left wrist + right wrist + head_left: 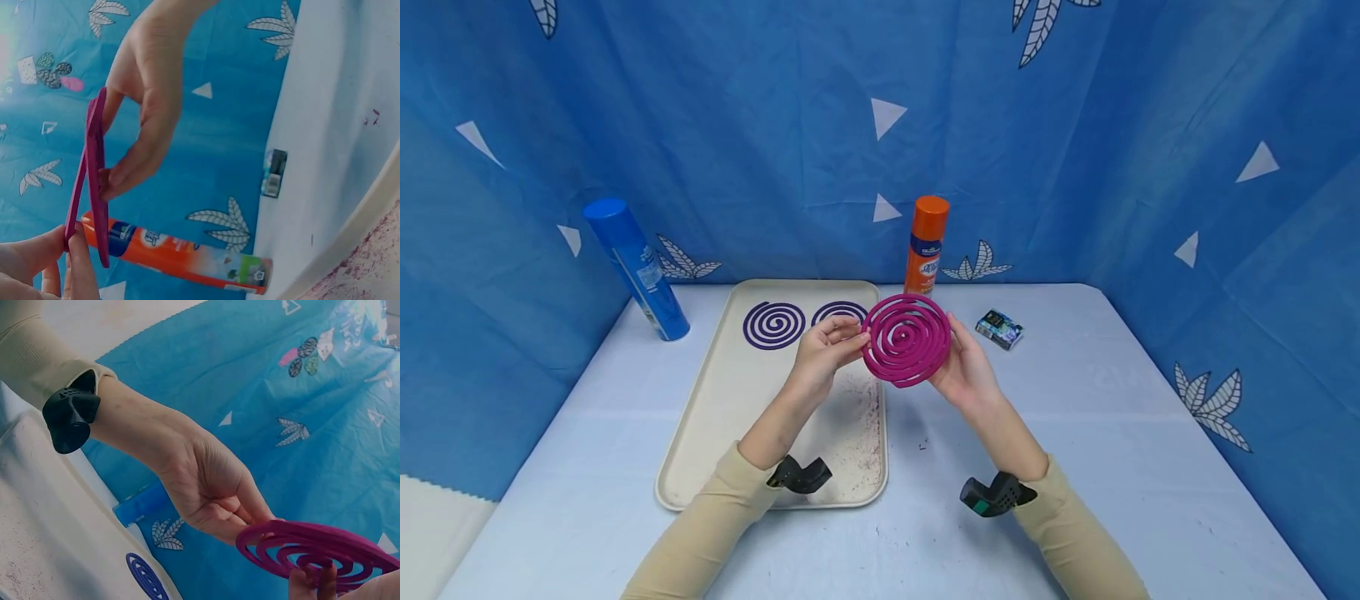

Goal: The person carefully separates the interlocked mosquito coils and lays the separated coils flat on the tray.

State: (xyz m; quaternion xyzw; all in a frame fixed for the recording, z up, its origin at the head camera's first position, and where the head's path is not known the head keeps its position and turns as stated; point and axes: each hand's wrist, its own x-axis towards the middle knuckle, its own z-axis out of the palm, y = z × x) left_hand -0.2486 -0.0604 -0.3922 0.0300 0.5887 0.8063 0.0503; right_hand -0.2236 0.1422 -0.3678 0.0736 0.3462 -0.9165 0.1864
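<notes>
Two magenta mosquito coils (917,360) are held up together over the tray's right edge, nearly face on in the head view. In the left wrist view the layers of the magenta coils (94,162) spread apart into a narrow V, wider at the left hand's end. My left hand (822,357) pinches the left rim between thumb and fingers. My right hand (967,371) grips the right side, its fingers partly hidden behind the coils. Below on the tray (730,433) lies a purple coil (773,326); another purple coil (841,306) is partly covered by my left hand.
A blue spray can (643,275) stands at the back left. Behind the coils stands an orange spray can (927,242). A small dark box (999,329) lies right of my right hand. Crumbs dot the tray's right part. Blue curtain (775,125) borders the table (1075,467).
</notes>
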